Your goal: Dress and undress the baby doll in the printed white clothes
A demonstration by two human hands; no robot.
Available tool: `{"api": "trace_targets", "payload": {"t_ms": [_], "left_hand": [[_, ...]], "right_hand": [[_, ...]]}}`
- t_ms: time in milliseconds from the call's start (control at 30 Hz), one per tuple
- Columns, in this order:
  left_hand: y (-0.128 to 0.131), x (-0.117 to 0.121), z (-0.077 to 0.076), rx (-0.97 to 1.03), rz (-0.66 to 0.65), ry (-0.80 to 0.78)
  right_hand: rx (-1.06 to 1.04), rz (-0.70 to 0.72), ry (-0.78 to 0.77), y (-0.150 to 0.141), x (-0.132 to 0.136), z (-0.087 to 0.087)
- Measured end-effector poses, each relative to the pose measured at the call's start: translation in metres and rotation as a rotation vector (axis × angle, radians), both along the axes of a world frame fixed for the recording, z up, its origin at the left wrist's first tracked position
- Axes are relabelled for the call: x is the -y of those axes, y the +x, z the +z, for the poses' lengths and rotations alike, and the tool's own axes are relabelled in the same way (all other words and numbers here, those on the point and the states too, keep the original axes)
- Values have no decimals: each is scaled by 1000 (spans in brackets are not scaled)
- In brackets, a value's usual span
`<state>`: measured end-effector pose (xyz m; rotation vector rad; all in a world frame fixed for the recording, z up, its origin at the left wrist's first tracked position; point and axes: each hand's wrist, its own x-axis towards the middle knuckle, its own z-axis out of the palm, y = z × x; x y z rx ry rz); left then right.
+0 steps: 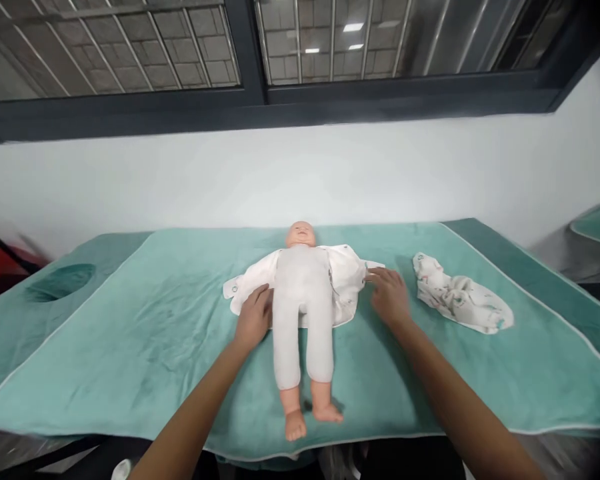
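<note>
A baby doll (pixel 303 280) with a white cloth body lies on its back, head toward the wall and bare feet toward me. An opened white baby shirt (pixel 344 270) is spread under it, its sleeves out to both sides. My left hand (pixel 254 319) lies on the shirt beside the doll's hip, fingers loosely bent and apparently not gripping. At the right sleeve, my right hand (pixel 391 297) has its fingertips on the cuff, seemingly pinching it. The doll's arms are hidden in the sleeves.
A crumpled white printed baby garment (pixel 465 303) lies to the right on the green padded bed (pixel 170 373). At the bed's left end is a round face hole (pixel 63 281). Behind stands a white wall (pixel 300 173) under a dark-framed window (pixel 260 107).
</note>
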<state>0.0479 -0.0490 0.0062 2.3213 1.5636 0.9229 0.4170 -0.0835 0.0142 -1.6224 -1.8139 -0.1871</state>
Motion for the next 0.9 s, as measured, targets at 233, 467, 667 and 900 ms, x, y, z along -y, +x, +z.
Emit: {"api": "trace_targets", "payload": {"t_ms": [233,467,667,900], "left_hand": [[28,46,26,205,-115,104],[80,61,73,243,-285,-23],[144,87,135,544,-632,-428],[134,89,156,791,-331,-333]], "right_hand": [[326,-361,-178,112,78,24],[12,-176,-516,126,97,85],[-785,493,-376,12,73,165],[-1086,824,-399,-50,79,220]]}}
